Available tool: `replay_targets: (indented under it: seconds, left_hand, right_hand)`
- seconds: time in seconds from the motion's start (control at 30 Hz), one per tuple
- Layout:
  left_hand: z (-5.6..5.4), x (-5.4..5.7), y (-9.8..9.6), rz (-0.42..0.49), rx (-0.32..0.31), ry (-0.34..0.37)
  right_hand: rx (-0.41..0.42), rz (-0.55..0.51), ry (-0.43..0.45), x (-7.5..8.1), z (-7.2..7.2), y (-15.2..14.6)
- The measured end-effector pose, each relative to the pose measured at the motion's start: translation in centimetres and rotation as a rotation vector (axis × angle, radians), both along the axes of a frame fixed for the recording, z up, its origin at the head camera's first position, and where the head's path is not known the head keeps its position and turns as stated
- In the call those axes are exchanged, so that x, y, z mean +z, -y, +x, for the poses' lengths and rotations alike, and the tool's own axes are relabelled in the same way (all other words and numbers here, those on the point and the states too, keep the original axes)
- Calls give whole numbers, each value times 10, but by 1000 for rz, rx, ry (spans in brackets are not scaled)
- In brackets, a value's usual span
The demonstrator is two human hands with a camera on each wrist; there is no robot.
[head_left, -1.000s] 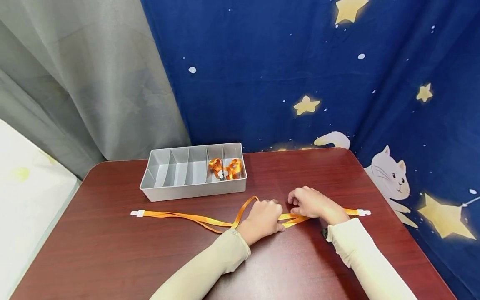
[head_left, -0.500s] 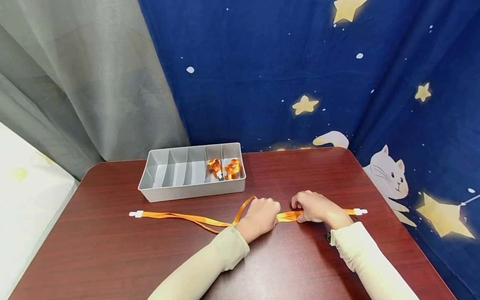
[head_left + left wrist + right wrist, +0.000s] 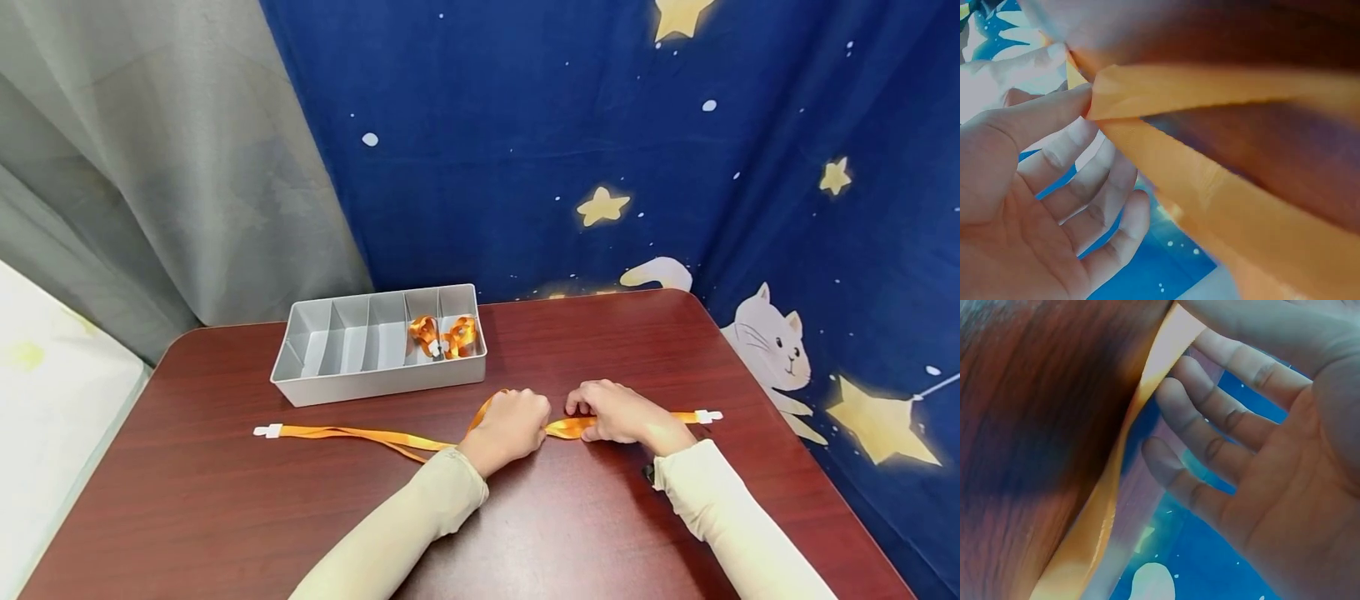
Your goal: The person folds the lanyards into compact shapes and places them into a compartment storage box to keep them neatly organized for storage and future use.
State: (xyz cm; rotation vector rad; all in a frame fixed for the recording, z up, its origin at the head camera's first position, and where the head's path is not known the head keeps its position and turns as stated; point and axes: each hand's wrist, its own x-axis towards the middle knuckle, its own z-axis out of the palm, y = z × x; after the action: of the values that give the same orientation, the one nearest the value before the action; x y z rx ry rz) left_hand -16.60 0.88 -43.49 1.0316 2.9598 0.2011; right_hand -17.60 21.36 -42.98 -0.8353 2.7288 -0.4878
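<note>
An orange lanyard strap lies across the table in the head view. A white clip shows at its left end and another white clip at the right end; whether it is all one lanyard I cannot tell. My left hand pinches the strap between thumb and index finger, the other fingers loosely bent in the left wrist view. Two strands of ribbon run from that pinch. Close by on the right, my right hand pinches the ribbon with thumb and index finger, their tips partly cut off.
Behind the strap stands a grey divided box. Its two right compartments hold bundled orange lanyards with white clips. The brown table ends at a blue star-patterned curtain and a grey curtain.
The strands between my hands have come together into one narrow band. My right thumb has come down onto the strap. The whole head view has shifted slightly.
</note>
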Motion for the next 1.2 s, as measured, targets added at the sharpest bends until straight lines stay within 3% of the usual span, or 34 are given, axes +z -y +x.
replay_targets:
  seconds: [0.27, 0.5, 0.83, 1.03, 1.2]
  left_hand:
    - [-5, 12, 8, 62, 14, 16]
    - [-8, 11, 12, 65, 25, 31]
    - [-11, 9, 15, 96, 30, 57]
    - [-13, 15, 14, 100, 58, 99]
    - [-17, 22, 11, 182, 14, 187]
  right_hand:
    - [2, -17, -42, -3, -1, -4]
    - [-16, -39, -40, -5, -4, -8]
    - [32, -130, -127, 1, -4, -12]
    - [52, -176, -141, 11, -4, -11]
    - [75, -214, -129, 20, -3, -7]
